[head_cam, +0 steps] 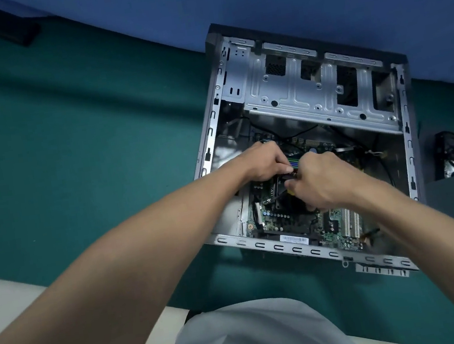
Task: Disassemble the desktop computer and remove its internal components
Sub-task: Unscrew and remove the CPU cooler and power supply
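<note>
Green mat [75, 140], one computer case [405, 129], two hands [265, 163] [319, 180]

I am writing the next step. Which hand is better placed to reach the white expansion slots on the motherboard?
Probably the right hand: its wrist passes just above the white expansion slots, while the left hand works further from them.

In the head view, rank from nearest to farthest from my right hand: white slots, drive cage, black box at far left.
1. White slots, just below the right hand in frame.
2. Drive cage, at the far end of the case.
3. Black box, far upper left, outside the case.
</note>
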